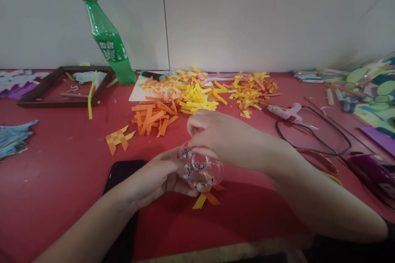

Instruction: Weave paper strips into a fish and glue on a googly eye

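My left hand grips a clear round-sectioned plastic case from its left side, thumb on top and fingers beneath. Several small black-and-white googly eyes show through its walls. Over the case's upper edge, my right hand bends down with its fingers pinched together; whatever lies between the fingertips is hidden. Under the case, orange and yellow paper strips stick out on the red table. A woven orange and yellow paper fish lies flat to the left of my hands.
Loose orange strips and yellow strips lie ahead. A dark phone rests under my left forearm. Behind stand a green bottle and a wooden frame. To the right are a glue gun, its black cord and scissors.
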Demonstrator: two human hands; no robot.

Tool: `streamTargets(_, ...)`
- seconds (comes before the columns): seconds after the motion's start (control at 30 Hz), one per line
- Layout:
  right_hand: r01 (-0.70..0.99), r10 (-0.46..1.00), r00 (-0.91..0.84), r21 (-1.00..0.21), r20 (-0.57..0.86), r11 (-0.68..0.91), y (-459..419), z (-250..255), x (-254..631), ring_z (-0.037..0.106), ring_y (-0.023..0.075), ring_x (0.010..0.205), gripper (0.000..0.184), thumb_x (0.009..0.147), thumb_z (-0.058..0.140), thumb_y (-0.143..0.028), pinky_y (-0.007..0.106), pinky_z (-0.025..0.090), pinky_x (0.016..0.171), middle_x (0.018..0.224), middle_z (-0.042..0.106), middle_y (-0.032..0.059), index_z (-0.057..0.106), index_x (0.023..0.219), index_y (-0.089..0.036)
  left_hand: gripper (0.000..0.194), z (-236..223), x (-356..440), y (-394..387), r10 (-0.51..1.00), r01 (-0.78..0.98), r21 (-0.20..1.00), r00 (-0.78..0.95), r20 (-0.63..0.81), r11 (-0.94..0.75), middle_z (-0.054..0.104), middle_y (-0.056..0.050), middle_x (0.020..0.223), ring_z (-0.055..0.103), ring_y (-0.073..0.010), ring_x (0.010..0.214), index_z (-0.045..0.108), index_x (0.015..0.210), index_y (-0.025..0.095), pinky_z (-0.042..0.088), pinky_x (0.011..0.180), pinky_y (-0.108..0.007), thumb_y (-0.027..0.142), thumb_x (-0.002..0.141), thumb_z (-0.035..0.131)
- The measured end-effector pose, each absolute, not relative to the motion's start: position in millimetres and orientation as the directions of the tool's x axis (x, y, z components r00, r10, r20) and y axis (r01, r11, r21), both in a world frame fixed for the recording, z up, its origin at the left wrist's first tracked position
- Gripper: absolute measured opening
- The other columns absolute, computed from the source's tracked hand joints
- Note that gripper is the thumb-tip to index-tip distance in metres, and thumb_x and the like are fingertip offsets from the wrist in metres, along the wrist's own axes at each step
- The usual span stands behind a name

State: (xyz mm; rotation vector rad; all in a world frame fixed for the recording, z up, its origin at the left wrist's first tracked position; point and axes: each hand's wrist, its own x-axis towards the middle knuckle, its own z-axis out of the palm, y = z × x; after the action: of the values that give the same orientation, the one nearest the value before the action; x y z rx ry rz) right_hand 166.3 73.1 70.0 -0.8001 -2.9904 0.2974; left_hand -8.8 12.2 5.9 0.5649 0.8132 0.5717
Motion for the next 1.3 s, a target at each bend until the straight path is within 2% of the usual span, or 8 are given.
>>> streamTargets(0.13,0.506,0.498,-0.854,-0.017,-0.147,0.862,65.1,72.6,163.1,0.041,0.0136,0.066,0.021,0.088,0.06,-0.01,0.029,0.022,0.057,0.071,0.054,0.0033,0.071,0.07,-0.014,0.031,6.9,-7.2,10.3,0.647,-0.164,0.694,0.556,-0.522,0.701,0.077,-0.011,0.097,0.075,-0.0219,0.08,0.067,0.104,0.015,0.061,0.065,-0.027,0.014,0.072,0.065)
streamTargets(0.27,0.519,0.517,-0.825,0.055,-0.228,0.853,59.6,73.7,160.3,0.043,0.0136,0.062,0.017,0.086,0.062,-0.009,0.029,0.016,0.054,0.068,0.055,0.0032,0.071,0.073,-0.014,0.03,5.6,-7.6,7.5,0.656,-0.139,0.725,0.563,-0.502,0.674,0.077,-0.011,0.1,0.074,-0.0204,0.08,0.068,0.106,0.016,0.061,0.066,-0.027,0.019,0.077,0.067)
streamTargets(0.4,0.525,0.518,-0.83,0.024,-0.207,0.85,59.9,74.2,159.4,0.042,0.0117,0.058,0.015,0.086,0.061,-0.009,0.028,0.016,0.052,0.073,0.058,0.0031,0.072,0.077,-0.015,0.029,3.7,-8.4,8.3,0.665,-0.149,0.728,0.557,-0.498,0.669,0.077,-0.011,0.095,0.074,-0.0207,0.079,0.07,0.107,0.016,0.061,0.066,-0.028,0.019,0.078,0.066)
streamTargets(0.6,0.538,0.528,-0.83,-0.009,-0.18,0.843,59.1,76.7,160.5,0.038,0.0097,0.055,0.015,0.084,0.062,-0.007,0.028,0.018,0.05,0.07,0.056,0.0018,0.072,0.075,-0.015,0.036,4.4,-8.7,8.2,0.661,-0.206,0.694,0.571,-0.487,0.69,0.077,-0.011,0.092,0.074,-0.0243,0.083,0.073,0.103,0.016,0.062,0.065,-0.03,0.01,0.07,0.063)
streamTargets(0.8,0.549,0.526,-0.825,-0.071,-0.207,0.833,60.0,77.0,158.4,0.03,0.0079,0.049,0.02,0.085,0.06,-0.009,0.027,0.018,0.047,0.067,0.054,-0.0002,0.069,0.069,-0.015,0.031,5.6,-9.3,7.0,0.67,-0.194,0.721,0.581,-0.462,0.666,0.077,-0.012,0.093,0.074,-0.0229,0.08,0.074,0.103,0.016,0.062,0.065,-0.03,0.012,0.075,0.062)
streamTargets(0.93,0.533,0.509,-0.835,-0.076,-0.21,0.843,61.9,74.2,158.0,0.028,0.0095,0.049,0.023,0.087,0.057,-0.012,0.028,0.017,0.048,0.062,0.052,-0.0012,0.067,0.067,-0.016,0.03,7.0,-8.4,7.7,0.652,-0.175,0.715,0.593,-0.471,0.676,0.077,-0.01,0.085,0.074,-0.0204,0.073,0.074,0.098,0.015,0.062,0.063,-0.027,0.009,0.072,0.061)
streamTargets(1.1,0.494,0.464,-0.852,-0.076,-0.244,0.866,65.8,72.2,157.4,0.034,0.0104,0.053,0.024,0.087,0.056,-0.011,0.028,0.018,0.05,0.063,0.058,0.0003,0.068,0.068,-0.016,0.031,7.1,-8.8,7.9,0.642,-0.168,0.713,0.607,-0.469,0.68,0.078,-0.01,0.085,0.075,-0.0197,0.072,0.073,0.1,0.015,0.062,0.062,-0.025,0.009,0.073,0.06)
streamTargets(1.3,0.432,0.401,-0.883,-0.086,-0.245,0.898,73.7,69.2,155.7,0.041,0.0105,0.055,0.023,0.09,0.056,-0.015,0.028,0.022,0.053,0.067,0.063,0.0019,0.071,0.071,-0.015,0.039,6.9,-9.5,11.3,0.643,-0.188,0.691,0.589,-0.49,0.698,0.077,-0.007,0.078,0.073,-0.0166,0.063,0.073,0.099,0.014,0.061,0.06,-0.024,0.004,0.065,0.057)
